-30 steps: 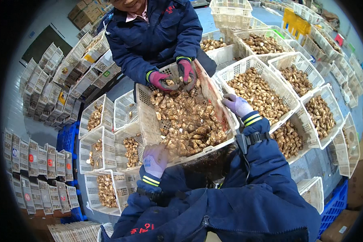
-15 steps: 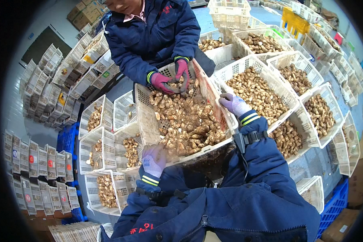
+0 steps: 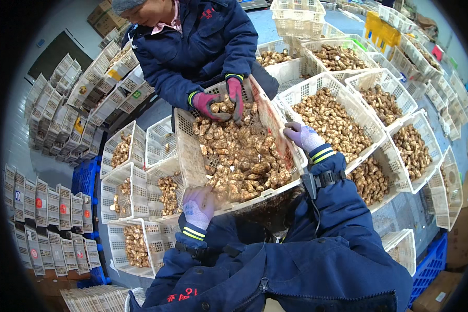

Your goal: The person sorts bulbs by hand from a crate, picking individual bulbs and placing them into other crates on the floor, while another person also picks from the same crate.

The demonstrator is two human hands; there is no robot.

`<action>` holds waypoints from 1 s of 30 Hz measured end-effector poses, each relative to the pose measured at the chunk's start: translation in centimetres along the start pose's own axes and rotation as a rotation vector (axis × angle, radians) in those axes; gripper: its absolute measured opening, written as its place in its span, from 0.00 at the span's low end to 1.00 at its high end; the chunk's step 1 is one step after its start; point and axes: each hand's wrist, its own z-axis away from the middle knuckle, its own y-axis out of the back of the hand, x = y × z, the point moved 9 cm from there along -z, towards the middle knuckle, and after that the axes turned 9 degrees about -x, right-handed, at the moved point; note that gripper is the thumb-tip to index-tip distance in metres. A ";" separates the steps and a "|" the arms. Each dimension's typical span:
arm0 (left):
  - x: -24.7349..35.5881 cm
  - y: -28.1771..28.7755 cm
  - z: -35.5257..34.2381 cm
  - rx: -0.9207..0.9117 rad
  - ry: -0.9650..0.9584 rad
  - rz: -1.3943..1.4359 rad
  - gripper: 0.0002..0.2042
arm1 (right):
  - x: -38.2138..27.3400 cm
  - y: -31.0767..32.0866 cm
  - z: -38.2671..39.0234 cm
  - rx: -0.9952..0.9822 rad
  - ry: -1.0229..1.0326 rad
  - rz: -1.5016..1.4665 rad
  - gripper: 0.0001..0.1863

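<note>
A large white plastic crate (image 3: 191, 165) stands tilted in front of me, partly filled with brown, knobbly mushroom-like pieces (image 3: 244, 161) whose exact kind I cannot make out. At its near left corner, my left hand (image 3: 198, 204), in a pale purple glove, closes over the rim. My right hand (image 3: 303, 136), gloved alike, grips the right wall with its fingers bent over the edge. Across the crate, a co-worker's pink and grey gloved hands (image 3: 221, 106) hold several of the brown pieces together above the far end.
White crates (image 3: 332, 117) of the same brown pieces flank the big one on the right. Smaller baskets (image 3: 132, 193) line its left side. Stacked crates (image 3: 52, 112) and blue pallets (image 3: 86, 177) stand farther left. Cardboard boxes (image 3: 460, 234) sit at the right edge.
The co-worker's hands have gathered brown pieces between them, and the co-worker's head has come lower into view. My two hands hold the same places on the crate.
</note>
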 end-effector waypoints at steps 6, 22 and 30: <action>0.5 0.4 -0.4 0.017 -0.014 0.011 0.06 | 0.1 0.3 -0.1 0.032 0.029 -0.051 0.24; 0.4 0.4 0.0 -0.030 0.087 0.049 0.08 | 2.2 -0.2 -0.5 -0.008 0.132 -0.011 0.23; -0.1 0.6 0.4 0.065 -0.023 0.019 0.07 | -1.2 -0.8 -0.5 -0.027 0.146 0.033 0.21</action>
